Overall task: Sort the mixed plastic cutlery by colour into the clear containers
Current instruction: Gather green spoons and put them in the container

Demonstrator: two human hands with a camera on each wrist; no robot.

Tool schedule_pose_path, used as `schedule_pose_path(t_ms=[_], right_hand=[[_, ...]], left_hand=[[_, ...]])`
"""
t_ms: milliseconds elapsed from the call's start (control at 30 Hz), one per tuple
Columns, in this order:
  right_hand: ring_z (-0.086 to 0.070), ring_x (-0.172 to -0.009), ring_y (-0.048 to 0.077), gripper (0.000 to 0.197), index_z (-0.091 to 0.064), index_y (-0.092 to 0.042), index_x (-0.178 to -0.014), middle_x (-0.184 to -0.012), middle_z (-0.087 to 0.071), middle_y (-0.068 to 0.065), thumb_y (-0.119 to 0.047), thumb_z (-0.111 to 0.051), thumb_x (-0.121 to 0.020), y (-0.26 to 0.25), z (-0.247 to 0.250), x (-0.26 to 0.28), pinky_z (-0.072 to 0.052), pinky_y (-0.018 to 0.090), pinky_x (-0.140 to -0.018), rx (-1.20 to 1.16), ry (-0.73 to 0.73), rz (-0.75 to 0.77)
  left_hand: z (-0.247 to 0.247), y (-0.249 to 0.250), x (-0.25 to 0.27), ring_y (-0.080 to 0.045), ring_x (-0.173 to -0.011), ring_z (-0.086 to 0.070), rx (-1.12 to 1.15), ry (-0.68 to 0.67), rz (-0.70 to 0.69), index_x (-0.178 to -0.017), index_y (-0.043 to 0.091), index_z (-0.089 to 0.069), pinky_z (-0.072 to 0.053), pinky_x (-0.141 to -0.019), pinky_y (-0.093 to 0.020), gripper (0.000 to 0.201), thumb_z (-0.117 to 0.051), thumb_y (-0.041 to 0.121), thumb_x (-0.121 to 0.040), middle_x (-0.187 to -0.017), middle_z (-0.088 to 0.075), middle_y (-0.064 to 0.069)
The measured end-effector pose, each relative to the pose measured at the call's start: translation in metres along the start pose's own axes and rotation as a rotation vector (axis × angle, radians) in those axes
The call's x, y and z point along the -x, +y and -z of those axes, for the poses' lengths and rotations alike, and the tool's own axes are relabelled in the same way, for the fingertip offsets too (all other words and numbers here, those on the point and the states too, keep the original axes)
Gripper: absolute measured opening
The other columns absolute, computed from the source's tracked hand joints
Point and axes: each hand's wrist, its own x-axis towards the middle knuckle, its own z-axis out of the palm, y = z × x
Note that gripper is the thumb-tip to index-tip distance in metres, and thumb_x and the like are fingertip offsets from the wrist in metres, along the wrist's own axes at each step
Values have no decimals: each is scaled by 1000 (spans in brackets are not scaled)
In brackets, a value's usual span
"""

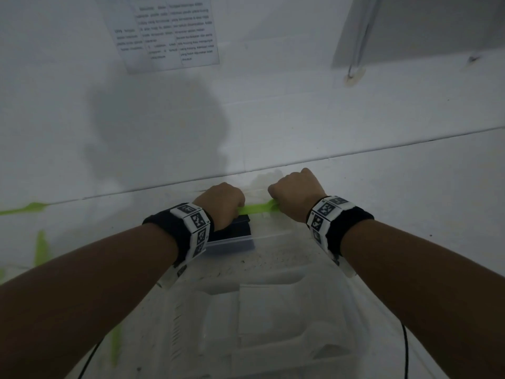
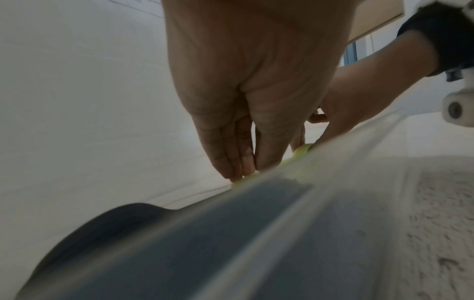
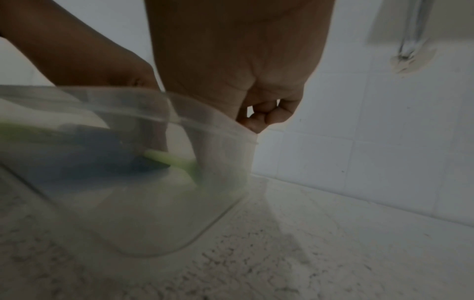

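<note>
**Clear container held at its far rim**

Clear container [image 1: 273, 258] sits on the speckled tabletop [image 1: 410, 192], close to the white tiled wall [image 1: 273, 119]. Left hand [image 1: 222, 205]: fingers [image 2: 231, 160] straight, tips touching a lime-green strip [image 1: 257, 208] at the far rim. Right hand [image 1: 296, 196]: fingers [image 3: 266, 116] curled at the same rim, at the strip's right end; whether they pinch it cannot be told. A dark blue item [image 1: 232, 233] lies inside, under the left wrist. A printed sheet [image 1: 166, 31] hangs on the wall.

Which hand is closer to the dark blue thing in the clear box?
Left. The left hand is right over the dark blue thing; the right hand is off to its side, by the clear box rim.
</note>
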Motion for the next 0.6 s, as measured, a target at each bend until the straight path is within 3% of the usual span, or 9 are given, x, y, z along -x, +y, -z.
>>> schedule_pose_path(t_ms=[100,200,300,367,467,533,600], right_hand=[[-55,-72,22,10,-63,-24,-98,-90,-59,-3,-20,-57,-92,3,3,4,-29,35,-73,-52,26,0],[-63,-98,26,29,-63,-26,-118,-114,-61,-1,-42,-57,-95,5,19,11,-33,35,-77,-146,68,42],[-61,-104,24,34,-63,-27,-121,-113,-63,-3,-50,-52,-98,-3,44,15,-42,35,-81,-315,175,21],[-62,-104,21,36,-60,-27,-126,-110,-67,-5,-48,-53,-98,-14,60,14,-48,34,-84,-561,199,-12],[-60,-107,19,55,-45,-26,-142,-116,-67,-4,-52,-60,-96,-40,86,10,-47,33,-90,-929,72,17],[-59,-114,20,67,-38,-26,-149,-124,-64,0,-58,-62,-94,-63,103,5,-46,35,-99,-1043,-6,51],[-58,-120,22,75,-36,-27,-151,-136,-61,2,-64,-62,-91,-92,116,-2,-46,39,-105,-1056,-41,93]], left_hand=[[2,-2,4,-26,-117,-59,21,1,20,-129,17,-66,-45,-96,-33,32,-63,21,-97,-130,-63,-7],[14,-4,15,-22,-117,-57,70,19,40,-127,20,-64,-45,-99,-33,31,-62,29,-98,-127,-64,-2],[35,-9,32,-16,-101,-61,169,109,93,-115,20,-69,-49,-91,-32,27,-64,40,-97,-108,-69,5],[48,-17,48,-17,-101,-62,239,157,149,-116,19,-68,-48,-89,-30,33,-65,46,-96,-107,-68,4],[60,-42,78,-26,-120,-54,277,196,281,-138,24,-53,-45,-103,-40,55,-67,52,-92,-128,-58,-6],[66,-60,105,-32,-135,-44,281,205,370,-152,27,-36,-40,-112,-50,75,-67,57,-91,-145,-46,-11],[71,-75,137,-30,-141,-42,321,205,418,-160,26,-22,-38,-115,-48,87,-66,58,-91,-155,-41,-12]])
